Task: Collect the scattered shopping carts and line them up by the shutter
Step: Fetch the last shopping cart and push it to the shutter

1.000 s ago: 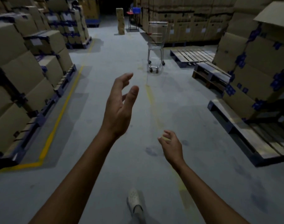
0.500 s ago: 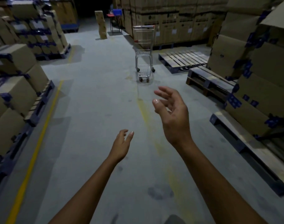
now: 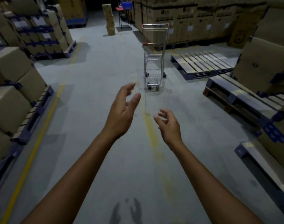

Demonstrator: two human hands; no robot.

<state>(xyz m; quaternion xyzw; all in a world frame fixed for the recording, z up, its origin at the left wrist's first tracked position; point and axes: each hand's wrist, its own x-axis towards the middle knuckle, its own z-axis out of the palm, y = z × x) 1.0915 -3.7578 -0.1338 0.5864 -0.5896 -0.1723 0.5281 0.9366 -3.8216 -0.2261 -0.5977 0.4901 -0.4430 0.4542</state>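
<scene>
A wire shopping cart (image 3: pixel 154 57) with a red handle stands alone in the middle of the warehouse aisle, its narrow front end towards me. My left hand (image 3: pixel 122 110) is raised in front of me, fingers spread, holding nothing. Lower and to its right, my right hand (image 3: pixel 169 125) has its fingers loosely curled and apart, also empty. Both hands are well short of the cart, with bare floor between. No shutter is in view.
Stacked cardboard boxes on blue pallets (image 3: pixel 21 97) line the left side behind a yellow floor line (image 3: pixel 41 136). Empty pallets (image 3: pixel 201 63) and box stacks (image 3: pixel 265 65) sit on the right. A tall box column (image 3: pixel 108 20) and a stool (image 3: pixel 125 15) stand far down the aisle.
The cart is nearer and larger than before. My left hand has risen and my right hand has dropped, swinging as I walk towards the cart.
</scene>
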